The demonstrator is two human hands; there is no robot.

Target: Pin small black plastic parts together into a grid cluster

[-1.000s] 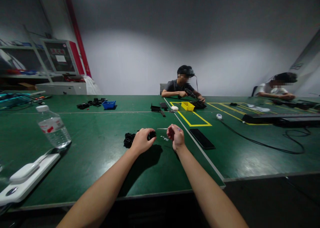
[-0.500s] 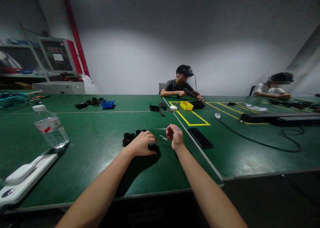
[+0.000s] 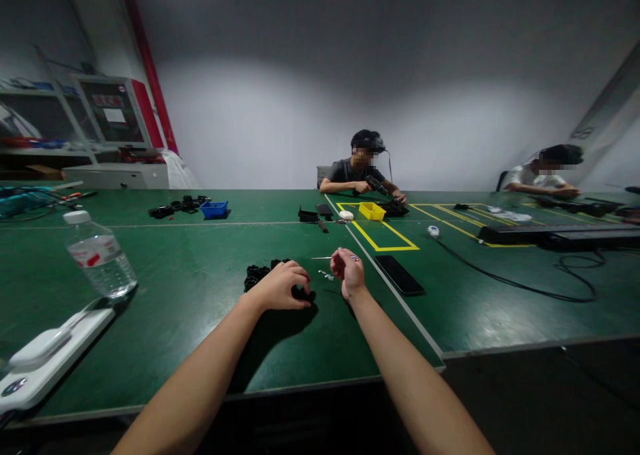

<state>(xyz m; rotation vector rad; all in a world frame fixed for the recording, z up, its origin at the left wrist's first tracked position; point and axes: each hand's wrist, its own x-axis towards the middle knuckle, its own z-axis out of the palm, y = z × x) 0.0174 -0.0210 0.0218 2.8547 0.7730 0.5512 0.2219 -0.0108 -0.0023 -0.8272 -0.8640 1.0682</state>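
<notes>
My left hand (image 3: pixel 280 287) rests on the green table (image 3: pixel 175 308), fingers curled over a small black part (image 3: pixel 303 296) that it presses down. Just behind it lies a cluster of several small black parts (image 3: pixel 257 274). My right hand (image 3: pixel 349 272) is raised slightly above the table, closed in a pinch on a thin screwdriver (image 3: pixel 325 258) whose metal shaft points left. A few tiny pale screws (image 3: pixel 327 276) lie between the hands.
A black phone (image 3: pixel 399 274) lies right of my hands. A water bottle (image 3: pixel 97 254) and a white device (image 3: pixel 45 355) sit at the left. Across the table a person works by a yellow bin (image 3: pixel 372 210); another person sits far right. A blue bin (image 3: pixel 215 208) and cables (image 3: pixel 525 285) lie further off.
My left hand brought the black part down from in front of the screwdriver tip onto the table, closer to me. The right hand stayed almost still.
</notes>
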